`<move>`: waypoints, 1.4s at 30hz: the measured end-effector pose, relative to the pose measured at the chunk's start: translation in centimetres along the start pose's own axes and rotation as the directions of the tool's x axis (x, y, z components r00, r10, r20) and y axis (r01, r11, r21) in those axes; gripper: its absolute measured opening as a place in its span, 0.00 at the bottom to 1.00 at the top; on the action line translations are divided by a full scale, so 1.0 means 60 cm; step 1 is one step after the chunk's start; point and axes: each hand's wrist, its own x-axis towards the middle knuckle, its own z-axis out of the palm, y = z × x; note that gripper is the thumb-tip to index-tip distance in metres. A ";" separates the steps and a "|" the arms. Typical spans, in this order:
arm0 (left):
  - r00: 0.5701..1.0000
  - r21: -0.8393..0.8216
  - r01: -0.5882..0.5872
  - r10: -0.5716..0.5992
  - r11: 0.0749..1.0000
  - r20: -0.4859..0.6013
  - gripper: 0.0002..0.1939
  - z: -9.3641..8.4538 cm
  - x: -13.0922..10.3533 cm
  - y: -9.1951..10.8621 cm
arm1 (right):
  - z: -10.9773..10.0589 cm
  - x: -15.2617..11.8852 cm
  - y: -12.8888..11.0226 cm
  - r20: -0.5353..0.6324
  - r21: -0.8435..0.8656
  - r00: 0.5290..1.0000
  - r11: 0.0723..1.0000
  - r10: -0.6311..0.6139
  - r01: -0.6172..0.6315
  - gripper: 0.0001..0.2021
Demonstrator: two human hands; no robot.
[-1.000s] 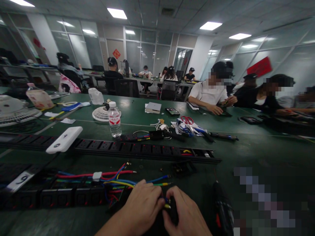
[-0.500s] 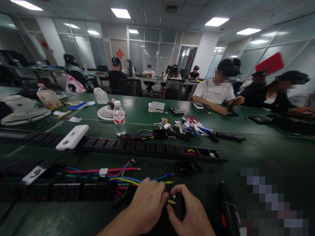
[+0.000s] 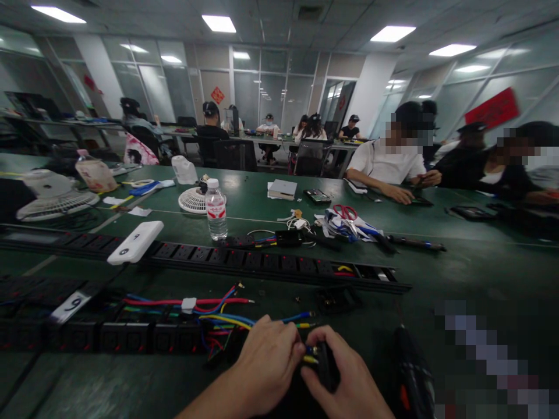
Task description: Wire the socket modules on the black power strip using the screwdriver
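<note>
At the lower middle, my right hand (image 3: 343,369) grips a small black part (image 3: 326,366) between thumb and fingers. Close beside it, my left hand (image 3: 273,355) has its fingers pressed together around wires whose blue and yellow ends (image 3: 310,359) touch the black part. Behind my hands, a bundle of red, blue and yellow wires (image 3: 227,318) comes out of a black socket strip (image 3: 131,336). A yellow-green wire end (image 3: 304,326) sticks out just past my left fingers. A dark tool with a red button (image 3: 413,372) lies right of my right hand.
A long black socket strip (image 3: 244,262) crosses the green table, bearing a white power bank (image 3: 136,241). Behind it stand a water bottle (image 3: 216,212) and a white fan (image 3: 194,199). Red-handled scissors (image 3: 345,212) lie on gloves. A co-worker (image 3: 386,163) sits across the table.
The whole view has shifted slightly, so most things appear a little further right. My hands keep their hold on the wires and the black part, which looks slightly more turned.
</note>
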 end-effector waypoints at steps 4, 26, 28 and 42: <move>1.000 -0.009 0.002 -0.002 1.000 -0.024 0.09 0.002 0.001 -0.002 | 0.009 0.001 0.002 -0.039 -0.037 0.996 0.996 -0.077 0.075 0.08; 1.000 0.013 -0.031 0.031 0.999 0.003 0.10 -0.003 -0.007 0.004 | -0.037 -0.002 -0.022 0.082 -0.114 0.995 0.992 -0.047 0.057 0.07; 1.000 0.002 -0.025 0.026 1.000 -0.010 0.10 -0.001 -0.006 0.002 | -0.031 -0.001 -0.014 0.059 -0.065 0.990 0.989 -0.127 0.131 0.07; 0.998 0.050 -0.060 0.060 0.997 -0.006 0.08 -0.006 -0.004 0.011 | -0.028 -0.009 -0.007 0.013 -0.366 0.977 0.908 -0.213 0.203 0.13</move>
